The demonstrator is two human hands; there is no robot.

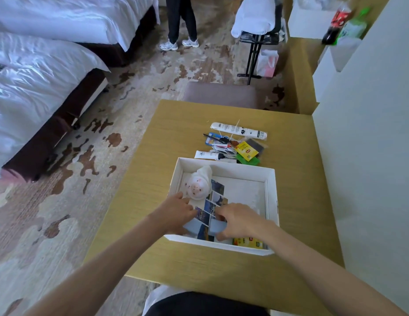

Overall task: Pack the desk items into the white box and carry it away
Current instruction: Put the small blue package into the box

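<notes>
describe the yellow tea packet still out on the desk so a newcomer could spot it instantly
Start at the white box on the wooden desk; just beyond its far wall lies a small heap of loose items. The yellow tea packet lies toward the heap's right side, over a green packet and beside tangled white cables. It is the only bright yellow piece there, with a red logo.

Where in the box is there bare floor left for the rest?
Box: the far right floor is bare, between the photos, far wall and right wall. Left side crowded: plush, photos, both hands. Tea packet fills the near right corner.
</notes>
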